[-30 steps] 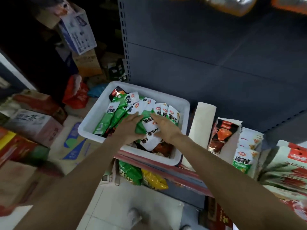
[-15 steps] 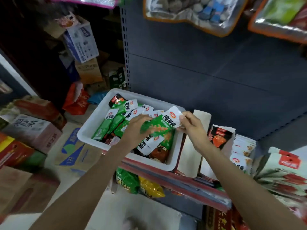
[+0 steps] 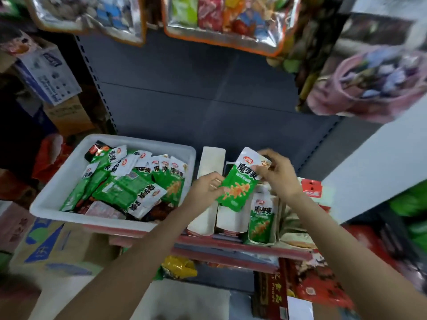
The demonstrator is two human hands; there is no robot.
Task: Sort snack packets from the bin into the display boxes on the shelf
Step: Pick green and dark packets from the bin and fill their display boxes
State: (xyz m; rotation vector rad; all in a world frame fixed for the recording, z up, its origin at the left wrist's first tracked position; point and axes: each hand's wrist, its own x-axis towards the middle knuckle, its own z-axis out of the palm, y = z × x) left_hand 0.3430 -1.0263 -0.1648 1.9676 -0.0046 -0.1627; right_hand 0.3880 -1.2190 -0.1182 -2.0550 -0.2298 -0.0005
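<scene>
Red-edged shelf [image 3: 221, 250] carries a white bin [image 3: 57, 192] of green snack packets [image 3: 129, 188] at left and display boxes [image 3: 231, 218] at right. Above the boxes, left hand [image 3: 205, 189] pinches a green packet's [image 3: 238, 188] lower edge; right hand [image 3: 277, 172] grips its white top, seemingly with another packet behind. Farther back hang snack bags [image 3: 221, 21].

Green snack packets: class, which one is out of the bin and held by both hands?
The green packet above the display boxes: the right hand pinches its white top, the left hand its lower edge. The others lie in the white bin.
</scene>
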